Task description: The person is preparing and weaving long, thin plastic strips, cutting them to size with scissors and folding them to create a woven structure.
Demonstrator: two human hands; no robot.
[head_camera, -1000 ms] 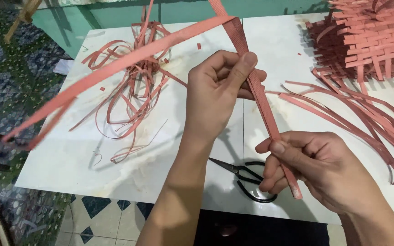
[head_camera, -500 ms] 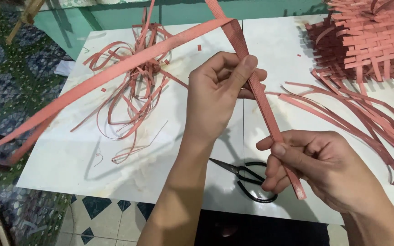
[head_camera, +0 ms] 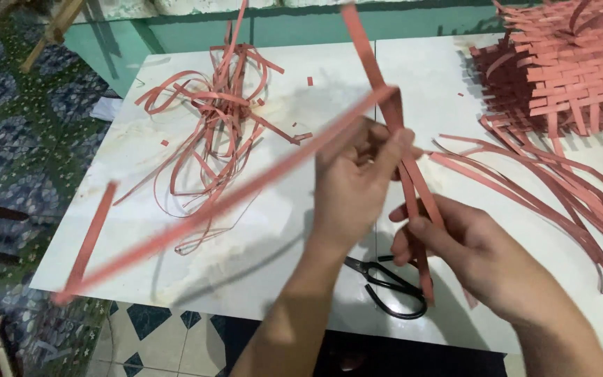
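My left hand [head_camera: 357, 185] has its fingers curled shut around a long pink strip [head_camera: 246, 195], pinching it near the bend, and my right hand [head_camera: 469, 248] just below has thumb and fingers clamped on the same strip's lower run. The held part stands nearly upright, from above my left hand down to an end just past my right hand, over the black scissors [head_camera: 389, 283] lying on the tabletop. At the fold the strip's other leg sweeps away down to my left, its long axis a shallow diagonal ending off the table edge, where a short piece turns up again. Beyond my hands I see a white marble-look table [head_camera: 141, 265], stained in places, with a loose tangle of pink strips [head_camera: 211, 119] to the far left and a woven pink basket piece [head_camera: 567, 70] at the far right, its free strands [head_camera: 560, 188] trailing toward me. Around the table are a patterned green and blue tiled floor [head_camera: 8, 139] and a teal wall base [head_camera: 176, 31]. Against half a second ago, the long leg has swung lower and reads blurred, its far end now dipping below the table edge, while both grips sit much as they were.
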